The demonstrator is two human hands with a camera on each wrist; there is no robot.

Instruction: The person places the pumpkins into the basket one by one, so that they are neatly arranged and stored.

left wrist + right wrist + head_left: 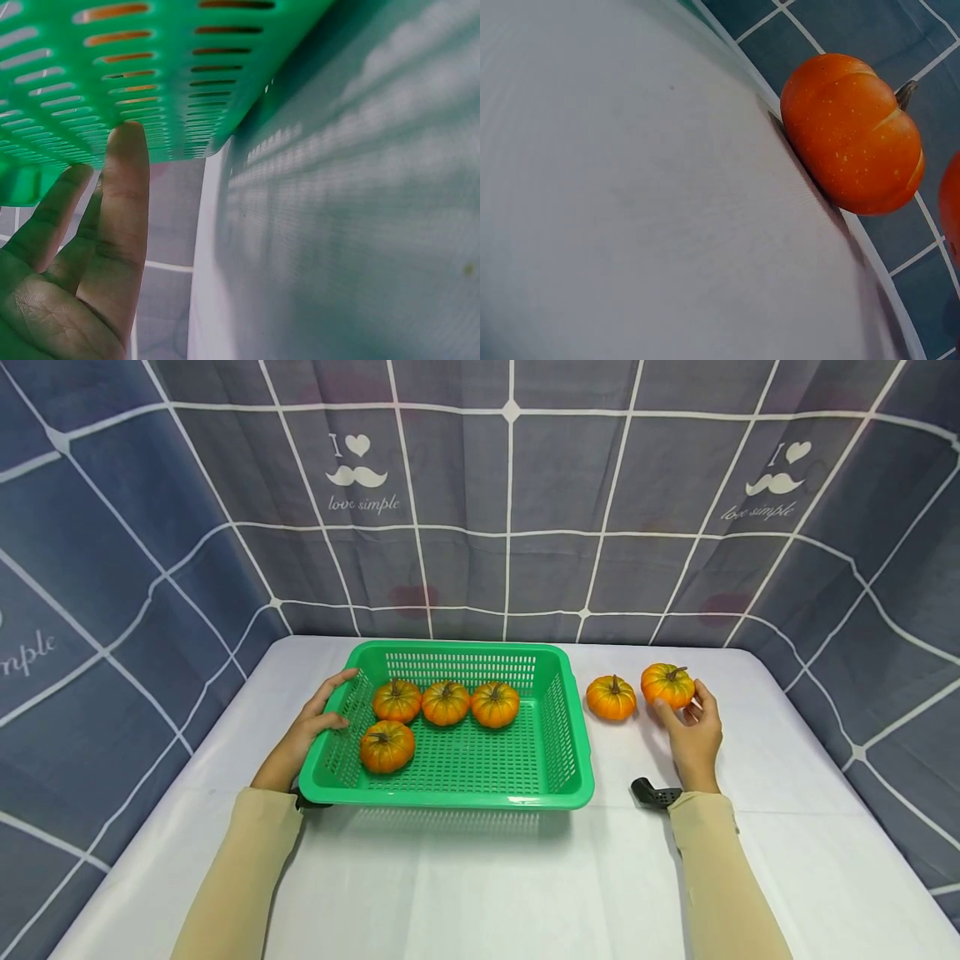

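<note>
My left hand [310,729] holds the left rim of a green plastic basket [450,799]. In the left wrist view, fingers [124,202] reach up against the slotted basket wall [172,82]. Inside the basket sit several small orange pumpkins; three stand in a back row, including the middle pumpkin [446,703], and one front pumpkin [387,747] lies at the left. My right hand [693,739] grips a pumpkin [666,684] right of the basket, apparently above the table. Another pumpkin [611,697] rests beside it on the table, also seen in the right wrist view [851,135].
A white cloth [480,885] covers the table. Grey curtains [465,468] with white grid lines rise behind it and on both sides. Black wrist devices are partly visible, one black piece [654,794] beside the right wrist.
</note>
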